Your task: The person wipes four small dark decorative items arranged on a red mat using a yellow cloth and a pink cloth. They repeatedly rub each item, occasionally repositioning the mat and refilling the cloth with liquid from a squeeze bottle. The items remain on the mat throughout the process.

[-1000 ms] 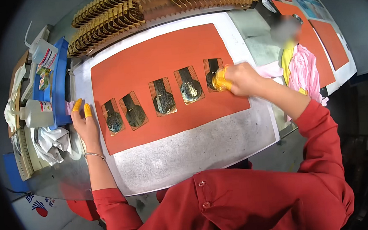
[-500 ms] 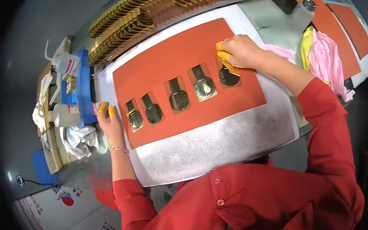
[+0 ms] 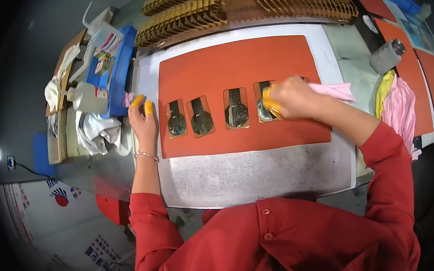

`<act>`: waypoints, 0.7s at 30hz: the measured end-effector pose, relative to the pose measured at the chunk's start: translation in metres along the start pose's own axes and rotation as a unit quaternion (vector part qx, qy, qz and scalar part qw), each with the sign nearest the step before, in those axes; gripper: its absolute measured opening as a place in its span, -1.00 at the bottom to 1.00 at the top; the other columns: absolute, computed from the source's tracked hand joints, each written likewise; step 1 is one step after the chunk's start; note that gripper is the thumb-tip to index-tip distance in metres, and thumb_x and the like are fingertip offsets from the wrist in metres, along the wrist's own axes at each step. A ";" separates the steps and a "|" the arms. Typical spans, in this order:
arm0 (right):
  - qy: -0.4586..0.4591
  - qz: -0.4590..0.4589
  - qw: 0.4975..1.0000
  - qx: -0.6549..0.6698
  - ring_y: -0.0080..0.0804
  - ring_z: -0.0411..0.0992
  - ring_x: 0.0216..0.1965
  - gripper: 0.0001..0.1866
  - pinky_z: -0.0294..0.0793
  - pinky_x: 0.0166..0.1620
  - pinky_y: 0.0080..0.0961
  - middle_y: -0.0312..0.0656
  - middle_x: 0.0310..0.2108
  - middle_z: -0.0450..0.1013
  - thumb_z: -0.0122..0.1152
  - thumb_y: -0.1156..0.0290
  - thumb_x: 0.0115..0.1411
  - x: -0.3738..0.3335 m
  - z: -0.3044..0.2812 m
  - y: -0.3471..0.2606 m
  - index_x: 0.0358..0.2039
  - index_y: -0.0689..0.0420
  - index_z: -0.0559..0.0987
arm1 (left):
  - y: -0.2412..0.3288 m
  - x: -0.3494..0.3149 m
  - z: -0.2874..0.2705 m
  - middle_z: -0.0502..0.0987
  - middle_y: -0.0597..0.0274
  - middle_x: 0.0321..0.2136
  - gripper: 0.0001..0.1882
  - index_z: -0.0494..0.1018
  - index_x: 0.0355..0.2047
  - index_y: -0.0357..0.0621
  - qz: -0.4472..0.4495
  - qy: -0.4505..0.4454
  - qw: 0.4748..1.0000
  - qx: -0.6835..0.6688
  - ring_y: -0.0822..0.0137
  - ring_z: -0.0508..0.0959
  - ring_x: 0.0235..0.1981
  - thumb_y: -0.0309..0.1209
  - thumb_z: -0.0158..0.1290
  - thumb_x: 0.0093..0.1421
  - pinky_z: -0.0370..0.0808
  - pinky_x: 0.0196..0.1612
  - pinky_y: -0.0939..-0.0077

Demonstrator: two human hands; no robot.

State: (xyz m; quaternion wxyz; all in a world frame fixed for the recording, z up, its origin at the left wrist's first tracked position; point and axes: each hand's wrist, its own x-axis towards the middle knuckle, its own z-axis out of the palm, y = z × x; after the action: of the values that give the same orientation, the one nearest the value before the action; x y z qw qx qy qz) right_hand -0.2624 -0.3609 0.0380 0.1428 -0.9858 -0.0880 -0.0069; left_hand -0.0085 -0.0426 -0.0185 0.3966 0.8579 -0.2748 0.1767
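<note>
A row of thin rectangular gold-edged plates, each with a dark strip and disc shape, lies on an orange mat. From left to right come a first plate (image 3: pixel 176 119), a second plate (image 3: pixel 201 117), a third plate (image 3: pixel 236 109) and a fourth plate (image 3: pixel 264 105). My right hand (image 3: pixel 292 98), with yellow finger cots, is closed at the right edge of the fourth plate; anything in its fingertips is hidden. A further plate lies mostly behind this hand. My left hand (image 3: pixel 143 122), fingers apart in yellow cots, rests left of the orange mat (image 3: pixel 236 61) and holds nothing.
Racks of gold-coloured plates (image 3: pixel 247 6) stand along the back. At left are a blue tray (image 3: pixel 126 55), a squeeze bottle (image 3: pixel 105 38), another bottle (image 3: pixel 90 97) and white cloths (image 3: pixel 98 130). Pink cloth (image 3: pixel 399 106) and a grey bottle (image 3: pixel 387 56) lie at right.
My right hand has moved left from the fifth plate to the fourth. The view has shifted and turned; my left hand stays beside the mat's left edge.
</note>
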 end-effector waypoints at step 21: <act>0.038 -0.020 0.998 0.044 -0.12 0.42 -0.58 -0.88 0.39 -0.52 -0.24 -0.10 -0.62 0.41 0.15 0.40 -0.05 -0.018 0.019 -0.038 -0.57 0.18 0.50 | -0.001 0.002 0.002 0.45 0.01 -0.17 -0.70 0.43 -0.16 -0.23 -0.003 0.003 0.999 -0.032 0.07 0.40 -0.07 -0.40 0.07 0.09 0.29 0.01 0.34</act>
State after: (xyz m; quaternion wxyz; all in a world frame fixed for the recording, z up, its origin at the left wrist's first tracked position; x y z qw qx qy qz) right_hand -0.2868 -0.3228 0.0297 0.1887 -0.9757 -0.1022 -0.0434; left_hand -0.0061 -0.0442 -0.0190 0.4253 0.8449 -0.2766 0.1696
